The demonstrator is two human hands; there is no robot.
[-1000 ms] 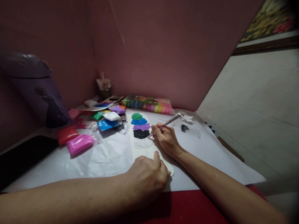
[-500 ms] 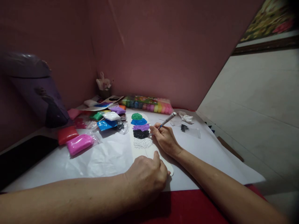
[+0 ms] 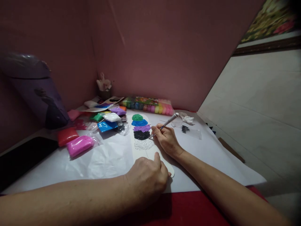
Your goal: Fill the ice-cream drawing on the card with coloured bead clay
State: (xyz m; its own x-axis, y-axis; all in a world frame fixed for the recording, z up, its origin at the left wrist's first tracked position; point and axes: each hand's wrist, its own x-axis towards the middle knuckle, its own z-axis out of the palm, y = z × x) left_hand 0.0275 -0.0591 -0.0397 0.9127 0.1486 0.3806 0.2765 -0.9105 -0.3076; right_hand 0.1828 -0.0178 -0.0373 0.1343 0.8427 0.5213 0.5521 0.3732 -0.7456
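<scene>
My right hand (image 3: pixel 166 138) pinches a slim modelling tool (image 3: pixel 169 120) with a striped handle and a thin metal tip. The tip touches or hovers by the right edge of the black clay band, where it meets the white one. These bands lie on a long off-white board (image 3: pixel 138 154): green clay (image 3: pixel 137 117) at the far end, then blue clay (image 3: pixel 139 122), purple clay (image 3: pixel 141 128), black clay (image 3: pixel 141 135) and white clay (image 3: pixel 144 144), all with a ridged texture. Over the board's near end lies my left hand (image 3: pixel 148 177), its fingers curled and closed, covering part of the board.
Left of the board are several clay packets, including pink (image 3: pixel 80 146), red (image 3: pixel 67 136) and blue (image 3: pixel 107 126). A long pack of coloured clay (image 3: pixel 148 105) lies at the back. Right are black clay on clear film (image 3: pixel 185 129) and white clay lumps (image 3: pixel 187 118). A dark flat object (image 3: pixel 28 160) lies far left.
The tool tip has shifted very slightly within the same spot at the black band's edge. My left hand stays in place.
</scene>
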